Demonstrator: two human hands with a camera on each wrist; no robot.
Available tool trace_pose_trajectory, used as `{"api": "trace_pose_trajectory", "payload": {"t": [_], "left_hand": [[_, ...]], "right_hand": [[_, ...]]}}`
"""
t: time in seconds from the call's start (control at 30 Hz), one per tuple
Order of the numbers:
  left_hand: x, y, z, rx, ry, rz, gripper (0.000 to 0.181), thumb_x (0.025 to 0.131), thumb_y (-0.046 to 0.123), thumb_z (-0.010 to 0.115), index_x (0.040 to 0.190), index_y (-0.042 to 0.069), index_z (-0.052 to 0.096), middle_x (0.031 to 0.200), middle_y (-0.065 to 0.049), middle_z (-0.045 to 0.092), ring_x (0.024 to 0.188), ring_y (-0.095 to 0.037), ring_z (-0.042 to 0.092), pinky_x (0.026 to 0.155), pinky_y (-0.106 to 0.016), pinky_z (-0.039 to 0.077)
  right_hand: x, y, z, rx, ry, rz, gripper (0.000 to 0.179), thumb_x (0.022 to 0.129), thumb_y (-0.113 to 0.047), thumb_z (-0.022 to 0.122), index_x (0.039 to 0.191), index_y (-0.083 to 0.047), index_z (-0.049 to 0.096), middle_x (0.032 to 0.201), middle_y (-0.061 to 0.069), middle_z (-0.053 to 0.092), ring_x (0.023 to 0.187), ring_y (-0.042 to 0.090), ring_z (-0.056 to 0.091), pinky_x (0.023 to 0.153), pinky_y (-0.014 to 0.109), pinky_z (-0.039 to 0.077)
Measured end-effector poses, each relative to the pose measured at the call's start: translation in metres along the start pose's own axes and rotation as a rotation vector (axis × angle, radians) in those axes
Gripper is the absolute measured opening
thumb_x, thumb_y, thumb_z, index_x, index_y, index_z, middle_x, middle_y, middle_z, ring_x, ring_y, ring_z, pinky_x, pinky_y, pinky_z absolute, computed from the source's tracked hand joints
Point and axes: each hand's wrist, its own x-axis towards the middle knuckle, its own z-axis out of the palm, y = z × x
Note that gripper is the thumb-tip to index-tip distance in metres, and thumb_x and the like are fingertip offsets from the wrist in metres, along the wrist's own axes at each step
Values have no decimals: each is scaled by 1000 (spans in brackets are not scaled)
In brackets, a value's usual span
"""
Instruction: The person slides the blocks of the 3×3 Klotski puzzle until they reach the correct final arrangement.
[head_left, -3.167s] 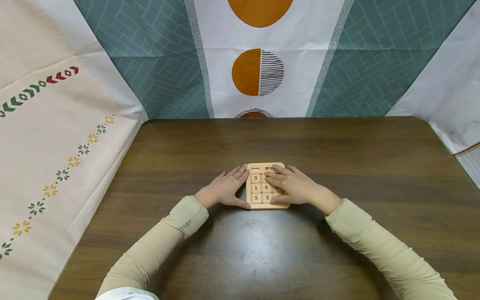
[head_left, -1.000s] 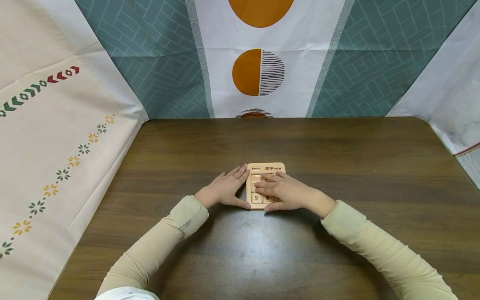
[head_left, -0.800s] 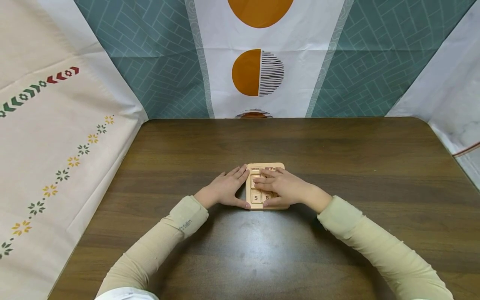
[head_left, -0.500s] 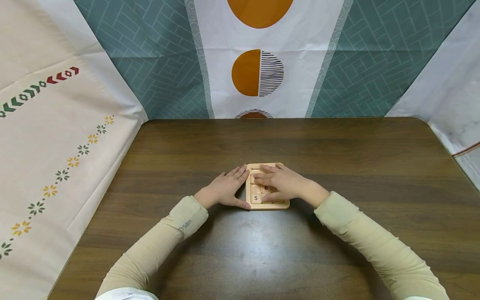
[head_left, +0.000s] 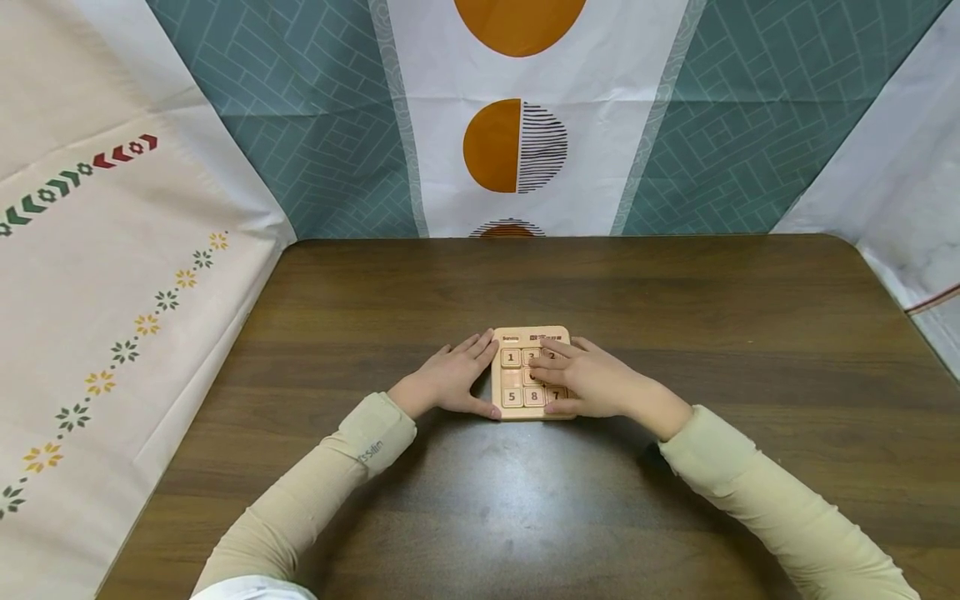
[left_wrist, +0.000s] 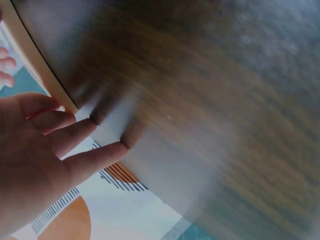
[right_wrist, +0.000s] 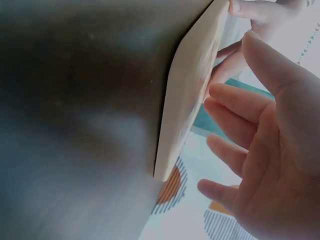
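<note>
A wooden number slide puzzle [head_left: 511, 414] lies flat on the table in the head view. Its top row reads 1, 3, 2. Below the 1 tile [head_left: 511, 357] is a vacant slot, with the 6 tile partly covered beside it. Along the bottom are 5, 8 and 7. My left hand [head_left: 455, 377] touches the left edge, fingers straight at the upper side and thumb at the lower corner. Over the right part of the puzzle lies my right hand [head_left: 600, 382], fingertips at the middle and right columns, covering the tile at middle right. In the right wrist view its fingers [right_wrist: 235, 102] are spread and loosely bent.
The dark wooden table [head_left: 480, 508] extends around the puzzle on all sides. Behind it hangs a patterned cloth [head_left: 345, 125] in green and white with orange circles. A cream cloth [head_left: 112, 275] with printed flowers borders the left side.
The 3 tile has shifted right along the top row, and the 1 tile has slid up to the top left corner. My right hand went left, then back right; the left hand stayed.
</note>
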Motion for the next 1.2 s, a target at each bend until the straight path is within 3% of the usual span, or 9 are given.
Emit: {"api": "trace_pose_trajectory", "payload": {"t": [0.47,0.67,0.9,1.2], "left_hand": [[0,-2,0,-2,17,15,109,71,70,56,146,6,12,152,-11,3,138,-26,9,100,-54,26],[0,-1,0,-4,12,7,109,71,71,56,147,6,12,152,-10,2,137,-25,10,100,-53,26],[0,-1,2,-8,6,8,109,71,71,55,147,6,10,152,-10,1,137,-26,10,100,-53,26],[0,-1,1,-6,0,7,109,71,71,55,147,6,10,152,-10,0,137,-27,10,101,-53,25]], "right_hand": [[-25,0,6,-9,47,54,60,84,-45,60,129,-6,53,133,10,49,130,34,31,97,60,23],[-18,-4,8,22,53,0,61,85,-45,58,131,-6,51,134,9,47,130,33,30,97,60,24],[-6,-9,11,69,28,-7,58,86,-44,57,130,-6,52,136,6,46,131,31,29,97,59,24],[7,-18,12,33,35,-42,59,86,-45,57,130,-5,51,135,7,47,130,31,31,98,57,26]]}}
